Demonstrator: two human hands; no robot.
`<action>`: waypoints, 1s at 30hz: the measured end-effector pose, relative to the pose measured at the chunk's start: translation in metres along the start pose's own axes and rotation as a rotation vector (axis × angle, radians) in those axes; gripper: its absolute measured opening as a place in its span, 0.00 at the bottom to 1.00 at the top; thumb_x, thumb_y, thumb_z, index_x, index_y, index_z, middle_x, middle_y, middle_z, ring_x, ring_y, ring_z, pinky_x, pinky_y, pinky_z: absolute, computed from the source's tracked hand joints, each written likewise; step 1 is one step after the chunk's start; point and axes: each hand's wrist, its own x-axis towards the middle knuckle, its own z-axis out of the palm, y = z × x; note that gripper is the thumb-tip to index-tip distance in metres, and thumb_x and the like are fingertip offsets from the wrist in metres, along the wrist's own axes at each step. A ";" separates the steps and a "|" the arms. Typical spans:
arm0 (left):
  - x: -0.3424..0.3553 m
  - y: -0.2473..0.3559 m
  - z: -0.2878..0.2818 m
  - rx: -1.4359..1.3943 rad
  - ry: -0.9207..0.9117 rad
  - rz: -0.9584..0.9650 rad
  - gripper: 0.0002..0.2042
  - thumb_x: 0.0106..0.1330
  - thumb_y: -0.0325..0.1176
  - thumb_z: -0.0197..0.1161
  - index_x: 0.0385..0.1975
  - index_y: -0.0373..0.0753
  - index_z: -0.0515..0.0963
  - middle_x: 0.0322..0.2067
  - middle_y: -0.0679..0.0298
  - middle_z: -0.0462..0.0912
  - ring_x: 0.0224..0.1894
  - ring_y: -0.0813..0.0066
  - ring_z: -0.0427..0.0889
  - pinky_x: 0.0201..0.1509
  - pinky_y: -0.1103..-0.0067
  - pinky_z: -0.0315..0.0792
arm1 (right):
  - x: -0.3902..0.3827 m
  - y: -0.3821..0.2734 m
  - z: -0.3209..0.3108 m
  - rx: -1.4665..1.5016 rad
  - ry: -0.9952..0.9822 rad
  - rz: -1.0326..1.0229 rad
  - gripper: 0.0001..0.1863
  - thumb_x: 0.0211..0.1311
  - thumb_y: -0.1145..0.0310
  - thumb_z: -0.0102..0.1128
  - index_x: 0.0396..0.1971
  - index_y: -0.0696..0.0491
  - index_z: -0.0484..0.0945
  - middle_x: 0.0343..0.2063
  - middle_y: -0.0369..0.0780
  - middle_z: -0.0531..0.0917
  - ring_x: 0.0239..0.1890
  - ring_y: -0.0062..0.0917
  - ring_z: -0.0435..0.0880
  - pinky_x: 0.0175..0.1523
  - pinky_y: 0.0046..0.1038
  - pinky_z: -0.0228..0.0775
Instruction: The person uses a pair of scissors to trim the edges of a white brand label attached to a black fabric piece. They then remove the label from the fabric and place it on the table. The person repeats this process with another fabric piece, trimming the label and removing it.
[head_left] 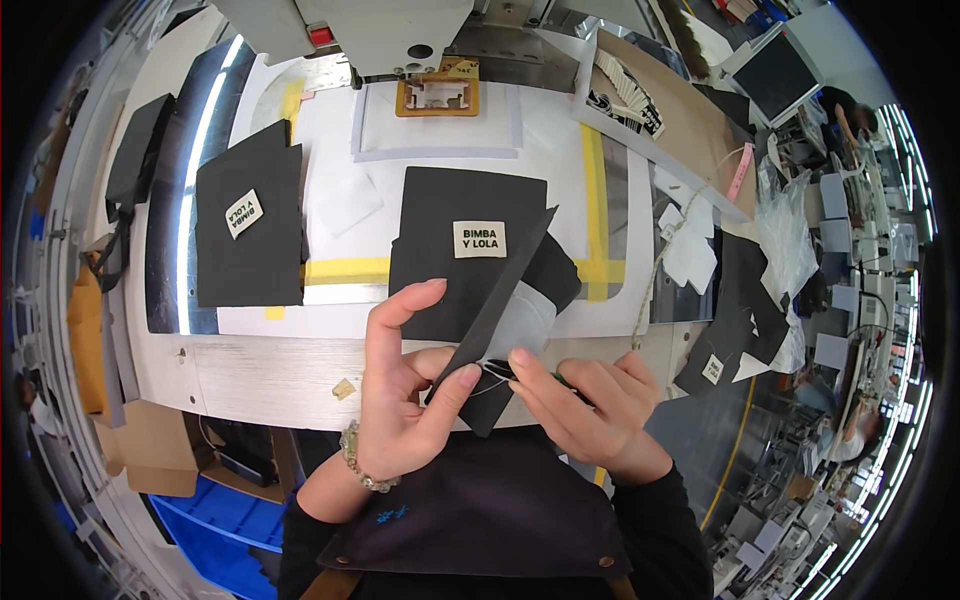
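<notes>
My left hand grips a dark panel between thumb and fingers, its index finger raised clear and slightly curved. The panel is tilted above the near side of the work table, its underside facing right and showing a pale, sheer patch. My right hand is closed around a small dark tool, thumb and index pinching it, its tip beside loose white threads at the panel's lower part; my fingers hide much of the tool, so I cannot tell its full shape. Behind, partly covered by what I hold, another dark panel lies flat with a cream label facing up. A labelled dark piece lies to my left, on a white sheet edged with yellow tape. Beyond stands the machine head, above an orange-brown frame. More dark cut pieces lie to my right.
</notes>
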 end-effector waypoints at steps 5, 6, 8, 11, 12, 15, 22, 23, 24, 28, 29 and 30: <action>0.001 0.003 0.004 0.002 0.042 -0.020 0.31 0.63 0.15 0.52 0.63 0.32 0.44 0.35 0.53 0.82 0.34 0.79 0.82 0.36 0.87 0.71 | 0.003 -0.002 -0.003 -0.030 0.005 -0.002 0.16 0.49 0.65 0.67 0.42 0.43 0.85 0.15 0.26 0.60 0.12 0.13 0.51 0.21 0.22 0.36; 0.001 0.003 0.003 0.001 0.034 -0.011 0.31 0.62 0.15 0.52 0.63 0.32 0.44 0.36 0.53 0.82 0.34 0.79 0.82 0.36 0.87 0.71 | 0.003 -0.002 -0.003 -0.036 0.007 -0.001 0.16 0.49 0.65 0.67 0.42 0.43 0.85 0.15 0.26 0.60 0.12 0.13 0.51 0.21 0.22 0.35; 0.000 0.002 0.002 -0.002 0.020 0.006 0.31 0.62 0.15 0.52 0.63 0.32 0.45 0.36 0.53 0.82 0.34 0.79 0.82 0.36 0.87 0.72 | 0.006 -0.005 -0.010 -0.024 -0.044 0.006 0.21 0.43 0.66 0.71 0.42 0.46 0.84 0.18 0.26 0.65 0.15 0.13 0.59 0.22 0.21 0.41; 0.000 0.003 0.002 0.060 0.004 0.008 0.31 0.62 0.14 0.52 0.62 0.32 0.45 0.38 0.53 0.81 0.34 0.78 0.82 0.36 0.87 0.72 | 0.007 -0.006 -0.013 -0.024 -0.070 0.007 0.23 0.40 0.67 0.73 0.43 0.48 0.84 0.19 0.27 0.67 0.16 0.13 0.63 0.23 0.21 0.44; -0.001 0.002 0.002 0.060 0.017 0.005 0.31 0.62 0.14 0.52 0.62 0.32 0.45 0.39 0.53 0.80 0.34 0.78 0.82 0.37 0.87 0.72 | 0.007 -0.006 -0.013 -0.028 -0.070 0.006 0.23 0.40 0.67 0.73 0.43 0.48 0.84 0.19 0.27 0.67 0.16 0.13 0.63 0.23 0.21 0.44; -0.001 0.001 0.003 0.063 0.028 0.009 0.31 0.62 0.14 0.52 0.62 0.31 0.45 0.41 0.52 0.79 0.35 0.78 0.82 0.37 0.86 0.73 | 0.006 -0.005 -0.013 -0.041 -0.085 -0.003 0.23 0.40 0.67 0.73 0.43 0.47 0.84 0.19 0.27 0.67 0.15 0.13 0.62 0.23 0.21 0.43; 0.000 0.003 0.003 0.055 -0.012 0.015 0.31 0.61 0.13 0.52 0.63 0.31 0.45 0.43 0.53 0.77 0.36 0.78 0.82 0.38 0.86 0.73 | 0.006 -0.004 -0.015 -0.069 -0.109 -0.040 0.22 0.39 0.68 0.73 0.42 0.45 0.84 0.19 0.27 0.67 0.14 0.13 0.59 0.22 0.21 0.43; 0.001 0.003 0.003 0.056 -0.017 0.018 0.32 0.61 0.13 0.52 0.63 0.31 0.45 0.43 0.53 0.77 0.37 0.78 0.82 0.38 0.86 0.73 | 0.005 -0.003 -0.014 -0.072 -0.094 -0.049 0.22 0.39 0.69 0.72 0.42 0.44 0.84 0.20 0.27 0.67 0.14 0.13 0.59 0.22 0.21 0.43; 0.001 0.004 0.003 0.049 -0.019 0.006 0.32 0.61 0.13 0.52 0.63 0.32 0.45 0.43 0.53 0.77 0.37 0.77 0.82 0.39 0.86 0.73 | 0.005 -0.003 -0.012 -0.072 -0.076 -0.057 0.22 0.39 0.70 0.71 0.41 0.44 0.85 0.20 0.27 0.67 0.13 0.13 0.59 0.22 0.21 0.43; 0.001 0.005 0.002 0.012 -0.037 -0.015 0.32 0.61 0.13 0.52 0.63 0.33 0.45 0.42 0.54 0.78 0.40 0.76 0.82 0.41 0.85 0.72 | 0.005 0.003 -0.001 -0.099 0.037 -0.123 0.27 0.31 0.69 0.57 0.40 0.42 0.86 0.16 0.26 0.60 0.14 0.13 0.51 0.22 0.20 0.36; 0.001 0.005 0.002 0.001 -0.043 -0.013 0.32 0.61 0.14 0.52 0.64 0.33 0.45 0.42 0.54 0.79 0.41 0.76 0.82 0.42 0.84 0.72 | 0.005 0.003 -0.001 -0.101 0.045 -0.129 0.27 0.31 0.68 0.57 0.40 0.41 0.86 0.16 0.26 0.60 0.14 0.12 0.51 0.22 0.20 0.36; 0.002 0.006 0.002 -0.012 -0.038 -0.022 0.32 0.62 0.14 0.52 0.64 0.33 0.45 0.42 0.54 0.79 0.41 0.76 0.82 0.43 0.84 0.72 | 0.005 0.003 -0.001 -0.104 0.053 -0.134 0.26 0.32 0.68 0.57 0.40 0.41 0.86 0.17 0.26 0.61 0.14 0.12 0.51 0.22 0.20 0.36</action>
